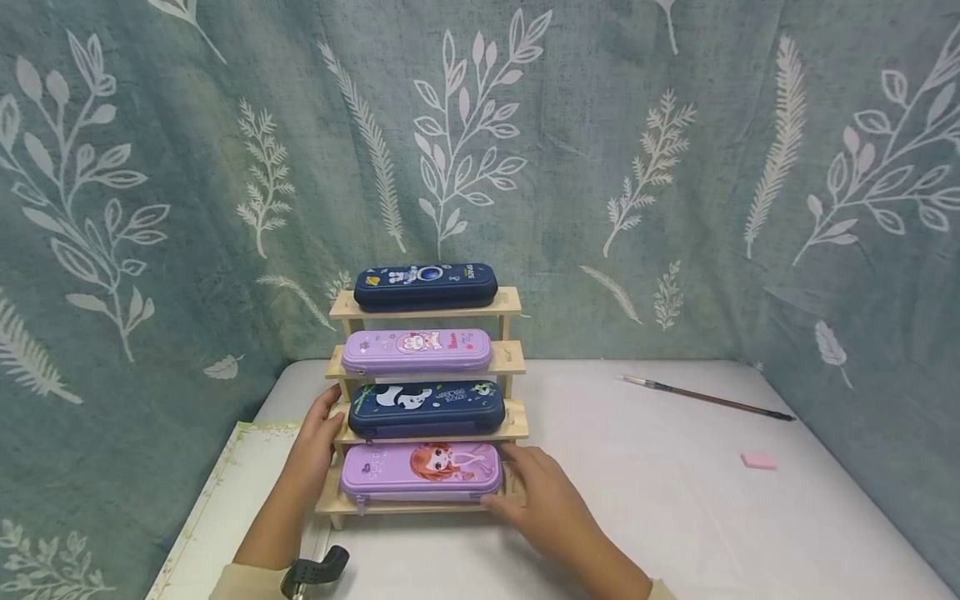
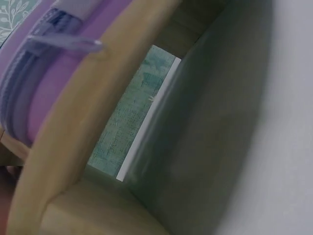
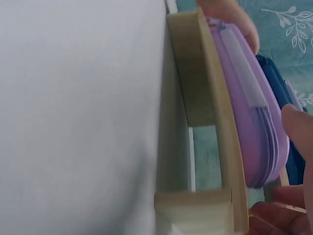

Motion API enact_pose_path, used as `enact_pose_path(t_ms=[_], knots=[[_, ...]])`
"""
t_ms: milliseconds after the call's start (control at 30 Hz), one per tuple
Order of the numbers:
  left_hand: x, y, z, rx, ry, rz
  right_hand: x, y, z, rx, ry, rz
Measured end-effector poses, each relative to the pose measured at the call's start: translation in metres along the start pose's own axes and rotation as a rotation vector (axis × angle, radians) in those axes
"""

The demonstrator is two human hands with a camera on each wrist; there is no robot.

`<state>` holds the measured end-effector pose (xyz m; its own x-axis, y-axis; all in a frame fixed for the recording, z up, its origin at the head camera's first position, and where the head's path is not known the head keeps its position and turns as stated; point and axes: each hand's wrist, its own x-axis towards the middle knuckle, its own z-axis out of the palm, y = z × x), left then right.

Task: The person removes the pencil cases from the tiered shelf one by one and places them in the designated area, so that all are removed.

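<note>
A tiered wooden stand [image 1: 517,423] carries pencil cases on its steps. On the lowest step lies a lilac pencil case [image 1: 390,472] with a red-haired doll; above it is a navy panda pencil case [image 1: 450,410]. My left hand [image 1: 303,458] grips the stand's left side near the panda case's step. At the right end of the lowest step, my right hand [image 1: 551,504] holds the doll case's end, thumb at the front and fingers behind. The right wrist view shows the thumb [image 3: 299,128] over the lilac case [image 3: 249,112]. Most of the left hand is outside the left wrist view.
Higher steps bear a lilac pencil case [image 1: 450,354] and a navy space pencil case [image 1: 427,292]. To the right on the white table [image 1: 645,500] lie a paintbrush [image 1: 705,397] and a pink eraser [image 1: 759,461]. A pale bordered sheet [image 1: 225,492] lies at left, and a patterned curtain [image 1: 570,208] hangs behind.
</note>
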<state>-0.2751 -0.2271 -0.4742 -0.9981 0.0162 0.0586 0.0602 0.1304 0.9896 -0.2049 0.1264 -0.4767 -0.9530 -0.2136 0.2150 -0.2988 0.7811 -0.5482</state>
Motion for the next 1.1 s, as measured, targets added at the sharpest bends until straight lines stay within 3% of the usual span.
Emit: enact_pose_path(t_ms=[167,300,600,833,1100], knots=[[-0.004,-0.006,-0.002,-0.042,-0.02,-0.047,0.001,-0.01,0.01,0.049,-0.012,0.004],[-0.007,-0.015,-0.004,0.005,-0.038,-0.076,0.001,-0.017,0.016,0.077,0.003,-0.002],[-0.008,-0.018,-0.002,0.053,-0.039,-0.051,0.005,-0.026,0.027,0.109,0.041,0.098],[-0.006,-0.018,-0.001,0.068,-0.031,-0.052,0.007,-0.028,0.031,0.161,0.097,0.106],[-0.008,-0.02,-0.002,0.029,-0.042,-0.016,0.007,-0.026,0.035,0.172,0.121,0.159]])
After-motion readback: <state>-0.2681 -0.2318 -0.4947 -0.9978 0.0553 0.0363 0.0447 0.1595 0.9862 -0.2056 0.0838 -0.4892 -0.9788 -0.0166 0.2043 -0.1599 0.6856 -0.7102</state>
